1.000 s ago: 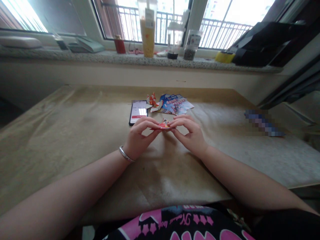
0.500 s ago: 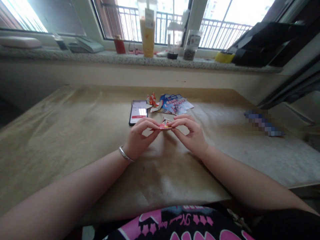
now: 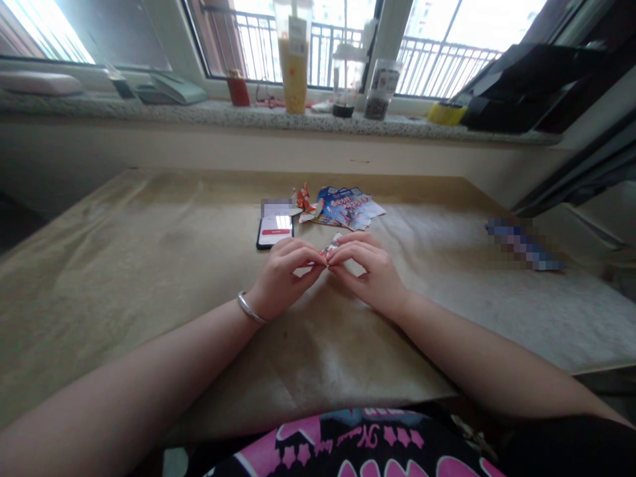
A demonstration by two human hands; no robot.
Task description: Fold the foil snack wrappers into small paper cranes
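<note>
Between my fingertips is a small folded piece of printed paper, red and white with other colours, largely covered by the fingers. My left hand, with a silver bangle at the wrist, pinches its near left side. From the other side my right hand pinches it too, and the fingertips of both hands nearly meet. Just beyond lie orange-and-white folded paper pieces and a fanned pile of blue printed sheets. A phone with a lit screen rests past my left hand.
A tan cover lies over the table. At the right is a blurred blue item. Along the granite windowsill stand a tall yellow-filled container, a red jar, clear bottles, yellow tape and a black bag.
My hands have drawn closer together, the right one shifting left and slightly down. The paper between them is turned and more covered. Phone and sheets stay put.
</note>
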